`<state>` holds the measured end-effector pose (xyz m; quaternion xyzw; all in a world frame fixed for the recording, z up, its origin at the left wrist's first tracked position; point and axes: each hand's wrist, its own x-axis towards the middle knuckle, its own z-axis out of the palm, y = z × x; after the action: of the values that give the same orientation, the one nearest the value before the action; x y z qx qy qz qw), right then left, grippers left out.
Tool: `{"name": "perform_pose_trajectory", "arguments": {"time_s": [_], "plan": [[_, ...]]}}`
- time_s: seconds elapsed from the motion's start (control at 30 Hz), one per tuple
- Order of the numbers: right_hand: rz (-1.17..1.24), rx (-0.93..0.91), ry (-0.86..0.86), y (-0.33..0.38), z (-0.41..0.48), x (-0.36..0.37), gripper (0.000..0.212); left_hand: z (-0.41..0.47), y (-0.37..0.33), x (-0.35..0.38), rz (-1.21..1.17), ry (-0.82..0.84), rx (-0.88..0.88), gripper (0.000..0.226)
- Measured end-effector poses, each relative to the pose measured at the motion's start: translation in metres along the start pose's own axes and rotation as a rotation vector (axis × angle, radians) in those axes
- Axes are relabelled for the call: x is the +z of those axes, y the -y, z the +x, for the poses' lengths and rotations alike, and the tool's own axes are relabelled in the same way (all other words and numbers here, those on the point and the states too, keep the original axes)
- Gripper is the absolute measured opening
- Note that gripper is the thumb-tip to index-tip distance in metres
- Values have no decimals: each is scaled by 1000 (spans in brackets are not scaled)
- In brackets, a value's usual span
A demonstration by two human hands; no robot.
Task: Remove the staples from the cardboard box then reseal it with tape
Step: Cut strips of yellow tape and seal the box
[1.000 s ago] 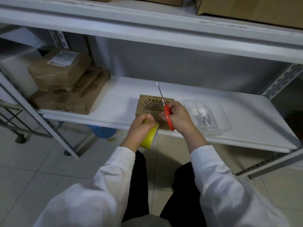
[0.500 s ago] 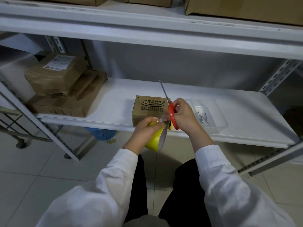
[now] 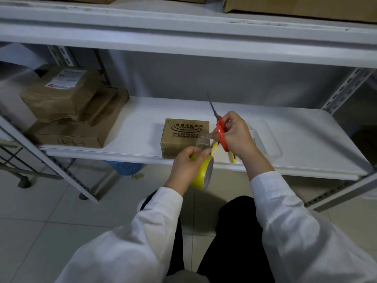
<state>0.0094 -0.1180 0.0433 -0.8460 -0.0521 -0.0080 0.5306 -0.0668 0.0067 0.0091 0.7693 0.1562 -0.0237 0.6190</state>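
Stretching tape strip [image 3: 203,139] before cardboard box [image 3: 182,130] for sealing: left hand [image 3: 186,163] grips yellow roll [image 3: 201,175], right hand [image 3: 236,137] grips red scissors [image 3: 221,134] plus strip end.

Left of the left hand [image 3: 186,163], bare shelf [image 3: 138,129] is left open; the right hand [image 3: 237,137] is flanked by cardboard box [image 3: 183,139] and clear tray [image 3: 271,148].

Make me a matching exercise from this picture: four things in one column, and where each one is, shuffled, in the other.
Things:
1. tape roll
2. scissors
3. small cardboard box
4. blue basket

Places:
A. below the shelf
B. held in the right hand
C. held in the left hand
D. on the shelf, near its front edge

Pairs: 1-C, 2-B, 3-D, 4-A
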Motion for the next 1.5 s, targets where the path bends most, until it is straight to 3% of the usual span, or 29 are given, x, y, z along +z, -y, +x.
{"name": "perform_pose_trajectory", "arguments": {"time_s": [0.2, 0.43, 0.73, 1.5], "plan": [[-34, 55, 95, -11, 20, 4, 37, 8, 5, 7, -127, 14, -135, 12], [-18, 101, 139, -24, 33, 18, 40, 24, 13, 11, -88, -45, -164, 20], [67, 114, 106, -41, 44, 24, 47, 35, 13, 16, -71, -43, -157, 15], [7, 103, 80, -55, 45, 28, 53, 39, 25, 21, -61, -30, -208, 18]]}}
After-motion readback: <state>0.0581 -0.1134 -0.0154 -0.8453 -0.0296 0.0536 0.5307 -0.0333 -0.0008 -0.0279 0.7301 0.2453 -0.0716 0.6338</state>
